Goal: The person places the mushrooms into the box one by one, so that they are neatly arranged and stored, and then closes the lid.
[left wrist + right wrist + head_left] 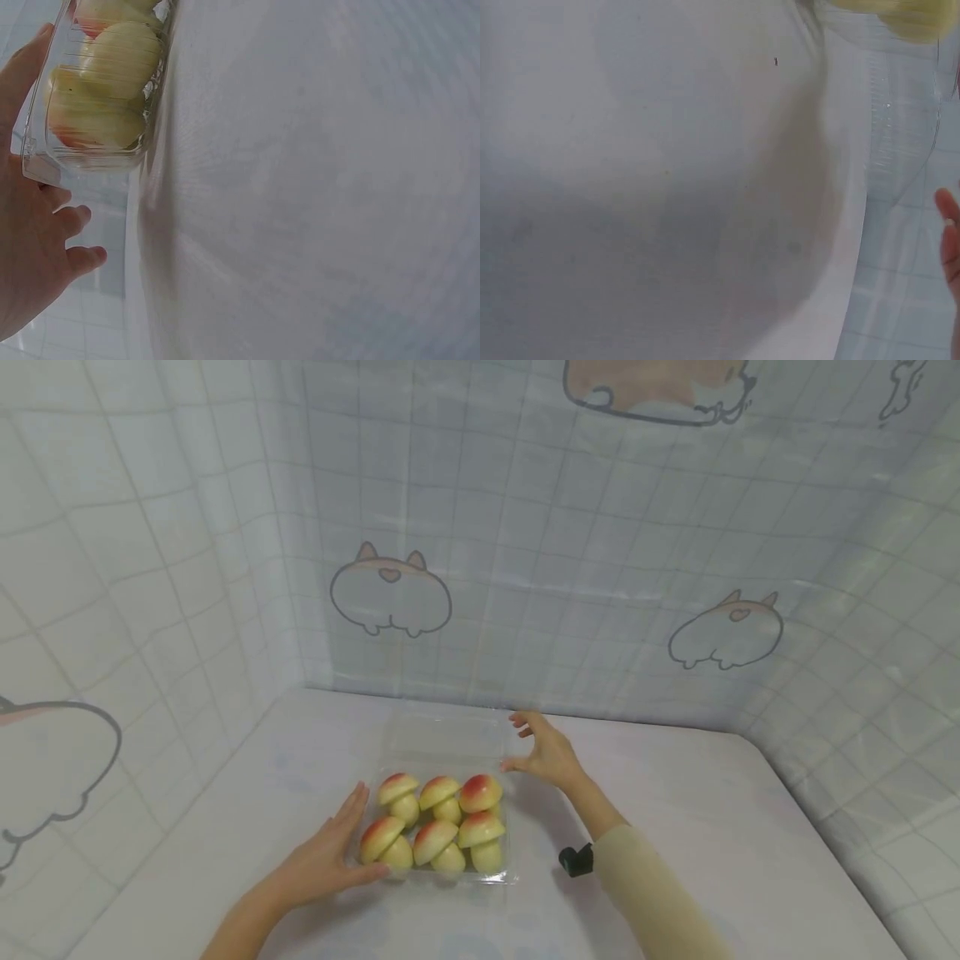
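A clear plastic clamshell box [504,860] lies on the table, filled with several yellow, red-topped, mushroom-shaped pieces [442,842] in two rows. Its transparent lid [448,737] is raised and folded back on the far side. Along the box's left side rests my left hand [326,852], fingers extended and thumb by the front corner; the left wrist view also shows this hand [34,232] against the box wall. Beside the lid's right edge is my right hand [551,756], thumb and fingers spread apart. Whether it touches the lid cannot be made out.
A small black object [576,861] shows by the right sleeve [652,885], partly covered by it. Grid-patterned curtains [525,568] with cartoon animal drawings enclose the back and both sides of the pale table [697,810].
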Tool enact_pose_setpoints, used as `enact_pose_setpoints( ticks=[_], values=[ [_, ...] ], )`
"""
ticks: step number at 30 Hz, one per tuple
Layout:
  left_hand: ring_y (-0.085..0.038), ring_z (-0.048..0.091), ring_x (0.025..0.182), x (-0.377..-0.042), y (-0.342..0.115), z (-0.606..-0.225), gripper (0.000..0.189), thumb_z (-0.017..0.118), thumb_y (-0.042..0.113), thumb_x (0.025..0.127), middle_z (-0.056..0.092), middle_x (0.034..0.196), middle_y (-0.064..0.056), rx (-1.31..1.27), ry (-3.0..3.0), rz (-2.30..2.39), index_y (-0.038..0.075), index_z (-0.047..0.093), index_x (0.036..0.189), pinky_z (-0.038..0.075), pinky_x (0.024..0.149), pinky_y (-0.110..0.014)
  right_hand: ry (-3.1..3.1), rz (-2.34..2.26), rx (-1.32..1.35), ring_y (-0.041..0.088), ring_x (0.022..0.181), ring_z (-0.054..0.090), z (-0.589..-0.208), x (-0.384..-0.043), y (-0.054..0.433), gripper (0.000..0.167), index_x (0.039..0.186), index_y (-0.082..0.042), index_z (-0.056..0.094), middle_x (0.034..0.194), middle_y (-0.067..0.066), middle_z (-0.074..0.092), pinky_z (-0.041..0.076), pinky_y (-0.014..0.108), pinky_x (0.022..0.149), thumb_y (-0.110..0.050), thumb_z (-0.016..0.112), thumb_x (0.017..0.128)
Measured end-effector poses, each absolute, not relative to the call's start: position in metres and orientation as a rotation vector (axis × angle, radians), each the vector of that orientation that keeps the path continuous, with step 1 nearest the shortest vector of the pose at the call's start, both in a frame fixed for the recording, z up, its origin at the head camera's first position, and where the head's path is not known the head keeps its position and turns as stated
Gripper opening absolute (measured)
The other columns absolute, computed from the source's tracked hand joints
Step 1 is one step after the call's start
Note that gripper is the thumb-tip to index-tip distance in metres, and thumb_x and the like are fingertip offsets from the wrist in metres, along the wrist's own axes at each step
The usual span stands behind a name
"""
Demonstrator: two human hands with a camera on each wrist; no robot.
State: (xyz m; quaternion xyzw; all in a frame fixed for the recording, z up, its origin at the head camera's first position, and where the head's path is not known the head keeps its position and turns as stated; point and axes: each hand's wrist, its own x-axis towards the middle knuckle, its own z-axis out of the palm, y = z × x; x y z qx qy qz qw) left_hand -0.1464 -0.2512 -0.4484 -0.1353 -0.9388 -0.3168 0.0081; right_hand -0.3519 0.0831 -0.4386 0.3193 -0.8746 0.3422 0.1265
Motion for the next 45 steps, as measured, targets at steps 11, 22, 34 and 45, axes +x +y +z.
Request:
enact_pose_setpoints(
  ticks=[11, 22, 34, 45],
  values=[
    [-0.044, 0.019, 0.139, -0.145, -0.248, -0.448, 0.112, 0.071, 0.057, 0.079, 0.008, 0.157, -0.026, -0.427, -2.938, -1.004, -0.007, 0.012, 0.15, 0.018, 0.108, -0.065, -2.877, 1.291, 0.671, 0.033, 0.12, 0.054, -0.445, -0.345, 0.081, 0.073, 0.139, -0.003, 0.034, 0.137, 0.017, 0.052, 0.046, 0.05, 0.097, -0.047, 0.065, 0.089],
    [-0.044, 0.021, 0.139, -0.146, -0.248, -0.444, 0.111, 0.071, 0.056, 0.079, 0.01, 0.156, -0.027, -0.432, -2.934, -0.994, -0.008, 0.014, 0.15, 0.02, 0.108, -0.064, -2.645, 1.428, 0.763, 0.03, 0.119, 0.053, -0.427, -0.333, 0.077, 0.069, 0.142, 0.0, 0.027, 0.131, 0.016, 0.056, 0.05, 0.042, 0.087, -0.028, 0.067, 0.092],
    [-0.045, 0.016, 0.14, -0.148, -0.25, -0.443, 0.112, 0.072, 0.055, 0.079, 0.008, 0.156, -0.027, -0.415, -2.951, -1.008, -0.007, 0.011, 0.15, 0.018, 0.109, -0.064, -2.428, 1.569, 0.87, 0.026, 0.107, 0.055, -0.401, -0.311, 0.086, 0.032, 0.132, -0.002, 0.047, 0.109, 0.014, 0.062, 0.045, 0.033, 0.082, -0.013, 0.049, 0.101],
    [-0.048, 0.014, 0.14, -0.144, -0.254, -0.442, 0.113, 0.072, 0.052, 0.08, 0.008, 0.154, -0.032, -0.401, -2.93, -1.029, -0.013, 0.009, 0.148, 0.017, 0.109, -0.064, -2.456, 1.366, 0.997, 0.021, 0.098, 0.055, -0.405, -0.292, 0.097, 0.016, 0.103, -0.003, 0.061, 0.105, 0.006, 0.062, 0.044, 0.032, 0.075, 0.0, 0.051, 0.09]
  ],
)
